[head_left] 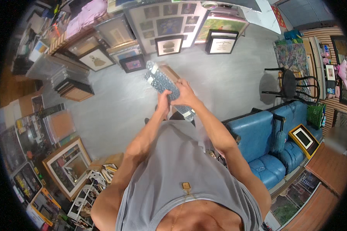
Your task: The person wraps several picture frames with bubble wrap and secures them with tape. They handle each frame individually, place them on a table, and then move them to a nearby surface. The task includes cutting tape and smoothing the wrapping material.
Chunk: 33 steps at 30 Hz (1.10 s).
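Observation:
A long narrow bundle in bubble wrap with pale tape strips is held at a slant in front of my grey top, its far end pointing up and left. A brown flat piece shows along its right side. My left hand grips the bundle's lower left side, thumb up on the wrap. My right hand holds it from the right, fingers round the edge near the brown piece and thumb across the wrap. What lies under the bundle is hidden.
Framed pictures lean along the far side. A stack of frames stands left on the grey floor. A gold-rimmed frame is lower left. At right are a black chair, green basket, blue sofa and yellow frame.

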Available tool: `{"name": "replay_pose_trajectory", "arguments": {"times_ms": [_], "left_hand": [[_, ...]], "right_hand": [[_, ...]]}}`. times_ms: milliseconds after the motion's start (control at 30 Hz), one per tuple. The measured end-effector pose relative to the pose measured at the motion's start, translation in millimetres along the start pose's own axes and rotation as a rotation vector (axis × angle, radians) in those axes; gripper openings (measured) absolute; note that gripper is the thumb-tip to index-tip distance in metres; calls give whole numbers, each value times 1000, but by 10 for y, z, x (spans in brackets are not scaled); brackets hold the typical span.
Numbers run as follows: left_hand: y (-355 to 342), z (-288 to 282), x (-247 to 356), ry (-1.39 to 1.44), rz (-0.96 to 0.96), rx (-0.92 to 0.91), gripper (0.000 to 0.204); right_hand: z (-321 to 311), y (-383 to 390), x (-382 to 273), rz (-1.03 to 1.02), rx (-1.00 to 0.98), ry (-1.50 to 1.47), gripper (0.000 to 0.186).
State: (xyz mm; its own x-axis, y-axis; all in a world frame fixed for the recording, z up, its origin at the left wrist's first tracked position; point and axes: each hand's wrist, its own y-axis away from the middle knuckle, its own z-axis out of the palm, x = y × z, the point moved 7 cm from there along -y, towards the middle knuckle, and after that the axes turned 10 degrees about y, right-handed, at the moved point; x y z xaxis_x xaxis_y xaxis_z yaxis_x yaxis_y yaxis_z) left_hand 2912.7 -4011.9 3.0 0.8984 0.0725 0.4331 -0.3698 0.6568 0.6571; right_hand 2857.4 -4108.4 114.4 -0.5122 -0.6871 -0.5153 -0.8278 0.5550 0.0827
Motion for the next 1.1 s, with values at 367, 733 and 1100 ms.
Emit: {"name": "replay_pose_trajectory", "arguments": {"times_ms": [367, 733, 1100], "left_hand": [[-2008, 563, -714, 259, -70, 34, 39], [-4742, -140, 811, -1395, 544, 164, 46], [-5420, -343, 744, -2211, 514, 17, 16]], "right_hand": [[610, -1480, 1755, 129, -335, 468, 77], [1237, -2295, 3561, 142, -376, 504, 70], [1061, -2454, 4221, 206, -486, 584, 67]]}}
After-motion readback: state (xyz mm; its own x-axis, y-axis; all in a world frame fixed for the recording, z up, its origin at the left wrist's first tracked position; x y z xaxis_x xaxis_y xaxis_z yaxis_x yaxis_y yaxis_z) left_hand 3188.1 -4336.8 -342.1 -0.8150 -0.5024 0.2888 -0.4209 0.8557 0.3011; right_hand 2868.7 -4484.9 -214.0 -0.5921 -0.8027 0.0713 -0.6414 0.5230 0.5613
